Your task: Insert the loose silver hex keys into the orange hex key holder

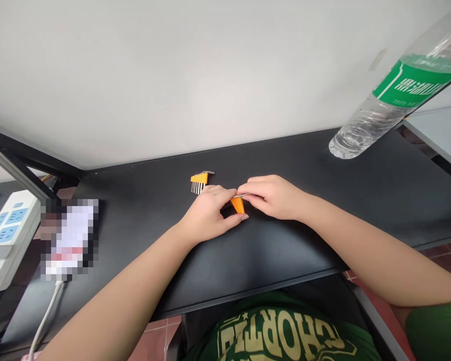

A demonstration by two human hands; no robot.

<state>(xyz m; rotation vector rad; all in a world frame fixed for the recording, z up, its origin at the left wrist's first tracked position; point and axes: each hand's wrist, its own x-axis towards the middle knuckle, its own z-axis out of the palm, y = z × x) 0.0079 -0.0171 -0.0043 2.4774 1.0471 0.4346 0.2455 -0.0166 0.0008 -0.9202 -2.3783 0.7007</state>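
My left hand point(208, 213) is closed on an orange plastic hex key holder point(239, 205), its wedge end showing between thumb and fingers. In my right hand point(276, 197), thumb and fingers pinch a thin metal hex key point(245, 194) that lies along the holder's upper edge. Both hands meet just above the black desk. Whether the key sits in a slot of the holder cannot be made out. Just beyond my left hand rests a second orange holder with several hex keys point(199, 178), their short steel ends pointing toward me.
A water bottle with a green label point(376, 110) stands at the back right of the black desk point(135, 200), near the wall. At left lie a blurred-out phone point(72, 238) with a white cable point(47, 316) and a power strip point(13, 235). The desk's front edge runs before my body.
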